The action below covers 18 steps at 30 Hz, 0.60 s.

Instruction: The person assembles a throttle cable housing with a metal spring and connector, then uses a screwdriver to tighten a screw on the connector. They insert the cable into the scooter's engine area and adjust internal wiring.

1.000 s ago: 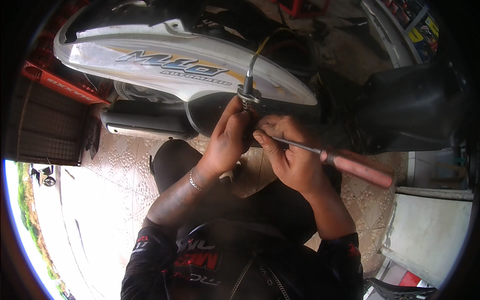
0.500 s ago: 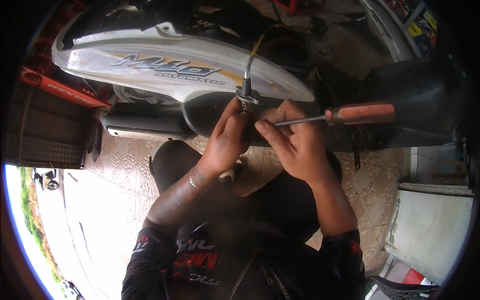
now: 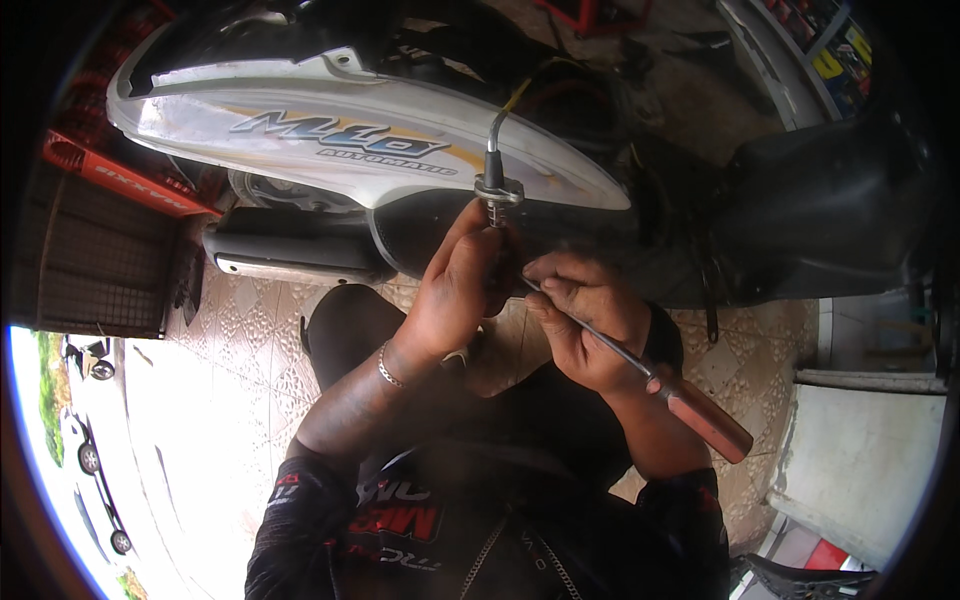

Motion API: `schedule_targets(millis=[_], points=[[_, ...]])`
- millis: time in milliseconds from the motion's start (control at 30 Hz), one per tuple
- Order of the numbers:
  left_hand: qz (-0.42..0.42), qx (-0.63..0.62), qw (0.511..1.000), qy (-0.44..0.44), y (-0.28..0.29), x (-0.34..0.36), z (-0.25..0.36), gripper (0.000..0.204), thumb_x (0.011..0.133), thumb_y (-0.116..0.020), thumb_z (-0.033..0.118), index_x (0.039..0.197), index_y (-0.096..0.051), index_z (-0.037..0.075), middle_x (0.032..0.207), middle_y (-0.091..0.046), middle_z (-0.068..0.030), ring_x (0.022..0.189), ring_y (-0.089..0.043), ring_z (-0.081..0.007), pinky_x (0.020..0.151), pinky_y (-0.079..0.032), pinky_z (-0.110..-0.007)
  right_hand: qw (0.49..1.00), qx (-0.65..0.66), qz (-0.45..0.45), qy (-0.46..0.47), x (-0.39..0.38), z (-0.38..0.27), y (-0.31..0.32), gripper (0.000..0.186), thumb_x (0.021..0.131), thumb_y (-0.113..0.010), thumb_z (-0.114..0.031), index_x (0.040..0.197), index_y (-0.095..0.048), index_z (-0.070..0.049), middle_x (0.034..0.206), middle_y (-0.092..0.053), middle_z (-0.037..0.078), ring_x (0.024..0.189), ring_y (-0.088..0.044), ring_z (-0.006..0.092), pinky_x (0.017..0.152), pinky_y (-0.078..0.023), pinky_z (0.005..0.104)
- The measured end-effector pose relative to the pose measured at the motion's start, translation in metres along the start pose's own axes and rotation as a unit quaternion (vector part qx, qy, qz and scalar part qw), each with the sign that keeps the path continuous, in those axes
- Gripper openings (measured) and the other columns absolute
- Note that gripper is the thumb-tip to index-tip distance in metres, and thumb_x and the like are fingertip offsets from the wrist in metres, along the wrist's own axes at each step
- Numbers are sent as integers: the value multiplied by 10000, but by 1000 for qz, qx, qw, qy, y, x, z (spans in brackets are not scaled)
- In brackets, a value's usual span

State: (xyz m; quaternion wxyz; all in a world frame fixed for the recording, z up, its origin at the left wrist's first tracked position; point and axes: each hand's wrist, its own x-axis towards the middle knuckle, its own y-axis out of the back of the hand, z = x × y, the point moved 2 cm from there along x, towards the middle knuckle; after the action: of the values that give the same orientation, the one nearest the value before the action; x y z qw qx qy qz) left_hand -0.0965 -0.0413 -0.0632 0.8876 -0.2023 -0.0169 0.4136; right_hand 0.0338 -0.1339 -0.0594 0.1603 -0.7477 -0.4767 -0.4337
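My left hand (image 3: 452,295) is closed around the lower end of a cable assembly with a round metal cap (image 3: 499,190), a black rubber boot (image 3: 492,163) and a coil spring (image 3: 496,216) below the cap. Its grey cable (image 3: 496,130) curves upward from the boot. What lies inside the fingers is hidden. Close on the right, my right hand (image 3: 595,325) pinches the thin shaft of a screwdriver (image 3: 708,418). The red handle slants down to the right over my forearm, and the tip points toward the left hand's fingers.
Across the top stands a scooter with a white side panel (image 3: 300,125), a dark exhaust muffler (image 3: 290,242) and a black body part (image 3: 820,210) on the right. Patterned tiles (image 3: 250,320) cover the floor. A red rack (image 3: 130,180) is at left, a whitish box (image 3: 860,440) at right.
My right hand has moved down slightly and turned the screwdriver, so its handle swung from level to slanting down right. The left hand still holds the cable assembly, nearly unmoved.
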Motion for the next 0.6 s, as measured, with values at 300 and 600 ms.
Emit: schedule_targets(millis=[300,600], points=[[1,18,1000,-13,5,1,-1,244,1003,-357,197,1103,-532,58,930,-564,-38,822,-535,-111,748,-458,-263,998,-25,-42,50,1,-4,-2,191,846,-767,34,977,-631,8,1028,-688,190,846,-729,278,728,-627,321],[29,11,998,-63,3,7,-8,268,1031,-374,212,1214,-540,110,843,-531,37,619,-426,-27,500,-336,-194,986,-109,-84,89,-4,-6,-8,222,830,-767,-40,998,-632,10,1046,-671,196,896,-716,339,757,-620,373]])
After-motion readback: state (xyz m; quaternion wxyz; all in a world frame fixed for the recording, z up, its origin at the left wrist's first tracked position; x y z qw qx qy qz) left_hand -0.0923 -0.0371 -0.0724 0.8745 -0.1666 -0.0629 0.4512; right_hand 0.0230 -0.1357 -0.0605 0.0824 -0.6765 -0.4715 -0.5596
